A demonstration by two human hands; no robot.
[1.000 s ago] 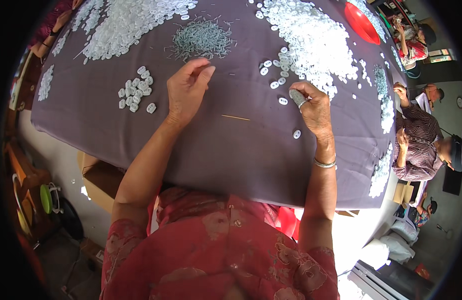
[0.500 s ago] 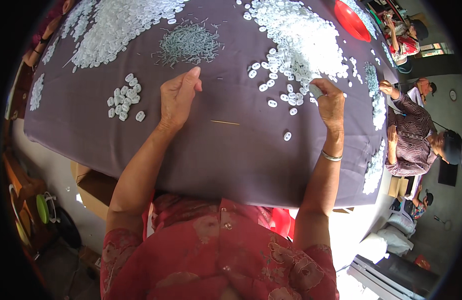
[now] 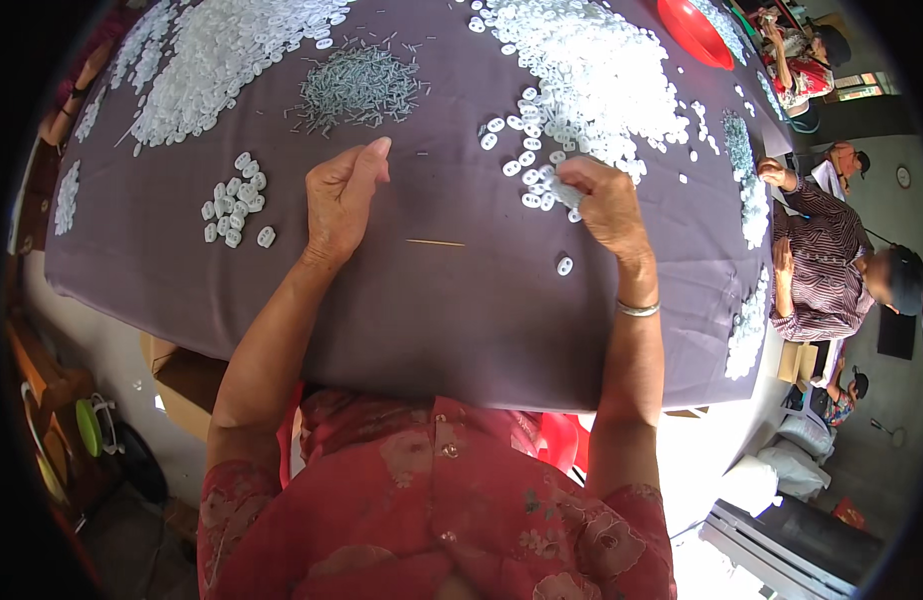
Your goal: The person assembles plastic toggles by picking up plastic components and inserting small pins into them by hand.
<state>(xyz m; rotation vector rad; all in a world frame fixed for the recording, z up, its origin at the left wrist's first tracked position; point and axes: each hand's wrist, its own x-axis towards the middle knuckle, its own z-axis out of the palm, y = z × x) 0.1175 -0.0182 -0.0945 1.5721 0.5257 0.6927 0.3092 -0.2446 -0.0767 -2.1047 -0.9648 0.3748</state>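
**Right hand [image 3: 609, 207] held at the fringe of a large heap of white oval pieces [image 3: 594, 80]; left hand [image 3: 335, 205] curled over the cloth [image 3: 462, 340]**

Nearest, a red garment patterned with pale flowers [image 3: 422, 500] is seen below the table edge, over which the smooth purple-grey cloth is spread. A silver-coloured bracelet [image 3: 639, 310] is worn on the right wrist. Between the two wrists, a thin straw-coloured stick [image 3: 436, 242] is laid crosswise. A single white oval piece with dark marks [image 3: 566, 266] is set apart from the heap, just left of the right wrist.

The right thumb and fingers are drawn together at the loose pieces on the heap's near fringe, and a grey finger cover [image 3: 566, 193] is worn there; whether a piece is pinched cannot be told. The left fingers are folded in, with the thumb pressed along them; whether anything small is enclosed cannot be told. Left of that hand, a small cluster of the white oval pieces [image 3: 246, 192] is gathered.

Beyond the left hand, short grey-green rods [image 3: 360, 88] are mounded, with one stray rod [image 3: 423, 154] left on the near side. Farther left, a second large white heap [image 3: 217, 65] is spread. At the far right, a round red bowl [image 3: 696, 33] is placed. Past the table's right side, a co-worker in a dark striped top [image 3: 827, 280] is seen, and a round clock [image 3: 903, 176] is mounted on the wall.
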